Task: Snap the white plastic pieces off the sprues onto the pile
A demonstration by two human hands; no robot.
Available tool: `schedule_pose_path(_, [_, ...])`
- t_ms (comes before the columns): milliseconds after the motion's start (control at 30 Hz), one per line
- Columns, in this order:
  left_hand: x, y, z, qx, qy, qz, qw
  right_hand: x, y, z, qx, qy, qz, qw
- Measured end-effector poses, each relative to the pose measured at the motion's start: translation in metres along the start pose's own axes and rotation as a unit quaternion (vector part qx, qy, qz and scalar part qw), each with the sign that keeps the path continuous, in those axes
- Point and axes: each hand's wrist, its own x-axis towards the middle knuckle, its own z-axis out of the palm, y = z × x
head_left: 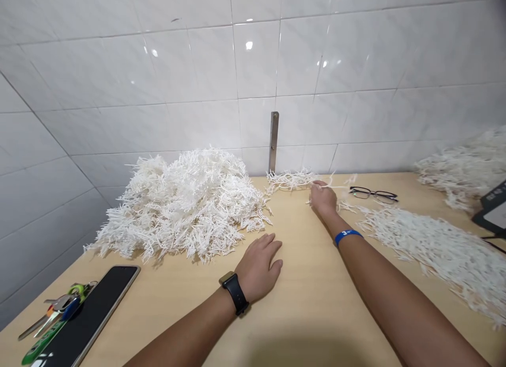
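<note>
My left hand [260, 267], a black-strapped watch on its wrist, rests palm down on the table with its fingers stretched out, holding nothing. Just beyond it rises a large heap of white branched plastic pieces [190, 203]. Farther back, my right hand [324, 199], with a blue wristband, has its fingers curled. Thin white branched strands [331, 185] stick out beside those fingers and look gripped, though the fingertips are partly hidden. A smaller strip of the same white pieces [292, 180] lies against the wall, next to this hand.
Loose white pieces [435, 251] spread along the right side, with another pile [466, 164] behind. Eyeglasses [373, 194] lie near my right hand. A phone [93, 309] and keys [59, 306] are front left. A metal bracket [273, 140] stands at the tiled wall [205, 66].
</note>
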Motion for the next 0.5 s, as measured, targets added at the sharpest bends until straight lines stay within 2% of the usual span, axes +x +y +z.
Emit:
schedule_pose_path(133, [0.0,-0.001,0.0,0.006,0.005,0.009,1.0,-0.002,0.009,-0.007,0.015,-0.002,0.05,0.999])
schedule_pose_path(200, [0.0,-0.002,0.0,0.008,0.007,0.01,1.0,-0.002,0.006,-0.006,0.01,-0.022,0.038,0.999])
schedule_pose_path(367, [0.001,-0.004,0.001,0.015,0.005,0.017,1.0,-0.008,-0.008,0.006,-0.016,-0.082,-0.045,0.996])
schedule_pose_path(433, [0.002,-0.005,0.0,0.018,0.005,0.021,1.0,-0.011,-0.011,0.008,-0.034,-0.075,-0.047,0.995])
schedule_pose_path(500, [0.002,-0.005,-0.001,0.022,0.004,0.024,0.999,-0.014,-0.012,0.007,-0.054,-0.041,-0.041,0.997])
